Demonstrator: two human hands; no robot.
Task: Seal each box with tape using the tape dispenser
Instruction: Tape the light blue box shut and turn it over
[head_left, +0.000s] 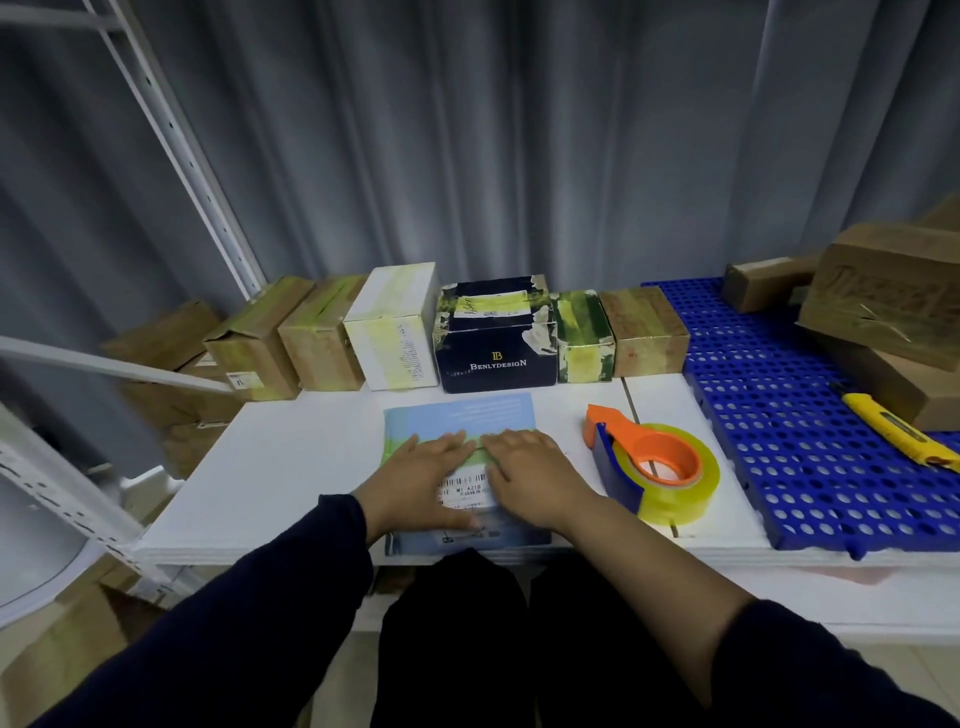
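Observation:
A flat light-blue box (462, 415) with a white barcode label lies on the white table (291, 467) in front of me. A strip of tape runs across its top. My left hand (421, 478) and my right hand (530, 478) both press flat on the box top, fingers straight, side by side over the tape. The tape dispenser (649, 467), orange and blue with a roll of clear yellowish tape, lies on the table just right of my right hand, held by neither hand.
A row of several taped boxes (493, 332) lines the table's back edge. A blue perforated mat (779, 415) covers the right side, with a yellow utility knife (898, 434) and brown cardboard boxes (883, 312) on it. White shelf posts (197, 171) stand at left.

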